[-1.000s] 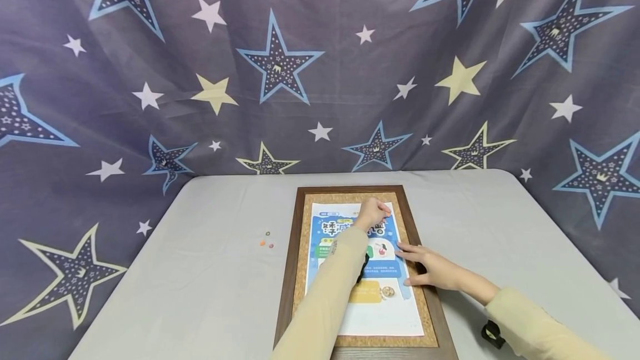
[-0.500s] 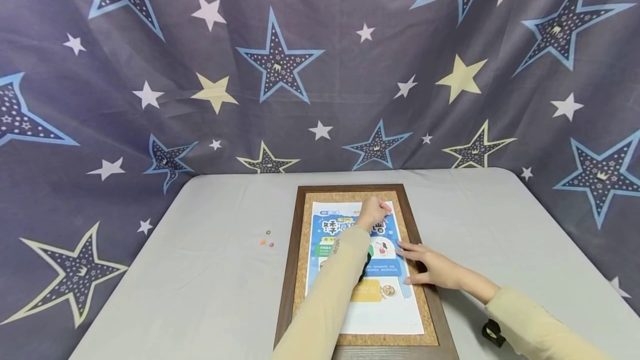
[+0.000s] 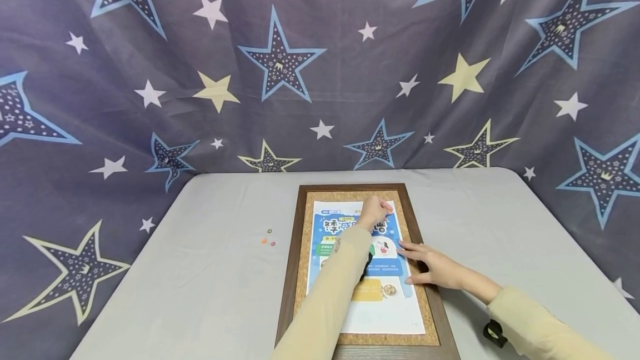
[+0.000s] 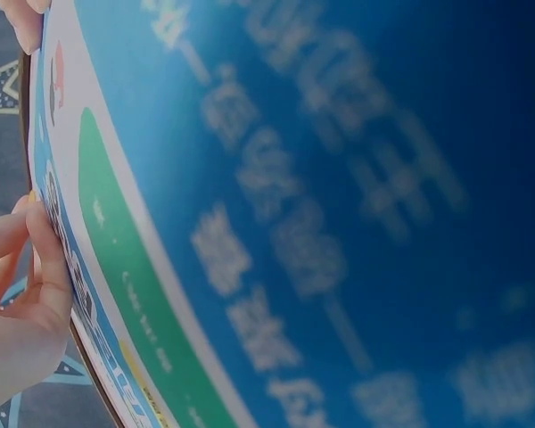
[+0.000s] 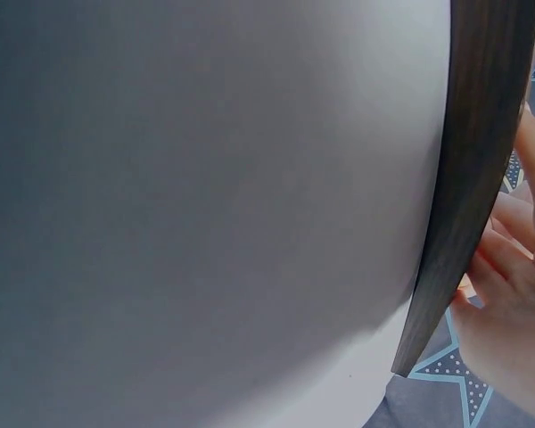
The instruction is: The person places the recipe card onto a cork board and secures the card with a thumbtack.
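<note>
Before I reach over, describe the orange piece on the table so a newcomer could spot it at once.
On the grey table, find the wood-framed corkboard. Left of it, the orange piece lies near a pink piece and an olive piece; it is the leftmost.

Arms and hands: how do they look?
The left sleeve and right sleeve are long and pale yellow, the left bearing a small grey marking. A black device shows beside each. The left hand and right hand wear no gloves.

Table [image 3: 215, 293]: light grey, rounded far corners.
Board [image 3: 295, 271]: wood-framed cork, laid flat near middle.
Small pieces [image 3: 264, 241]: three, grouped to the board's left.
</note>
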